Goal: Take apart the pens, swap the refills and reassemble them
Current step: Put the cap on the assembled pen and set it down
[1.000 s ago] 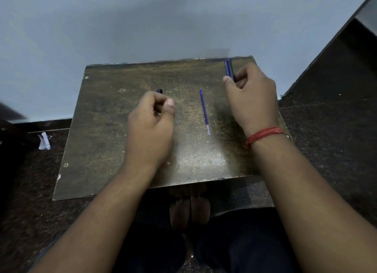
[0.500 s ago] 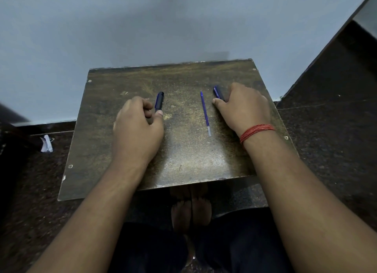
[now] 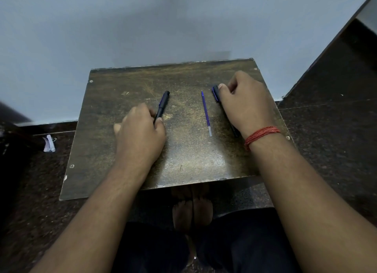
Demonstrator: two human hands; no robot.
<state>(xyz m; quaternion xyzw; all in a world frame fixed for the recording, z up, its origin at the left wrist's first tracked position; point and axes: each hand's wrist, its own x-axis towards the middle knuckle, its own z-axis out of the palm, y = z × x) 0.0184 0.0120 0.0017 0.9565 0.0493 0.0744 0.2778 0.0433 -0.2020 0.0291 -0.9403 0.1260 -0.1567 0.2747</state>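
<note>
Pens lie on a worn brown board in front of us. A dark pen lies left of centre, and our left hand rests at its near end, fingers curled, the thumb tip touching the barrel; we cannot tell whether the fingers actually grip it. A blue refill lies loose between the hands, touching neither. Our right hand lies over a second dark pen, thumb against its far end, fingers curled over the barrel, which is mostly hidden. A red thread band circles the right wrist.

The board is scratched and has screw heads near its edges. It sits on a dark speckled floor against a pale blue-grey wall. A scrap of paper lies on the floor at left. We can read no writing or brand on the pens.
</note>
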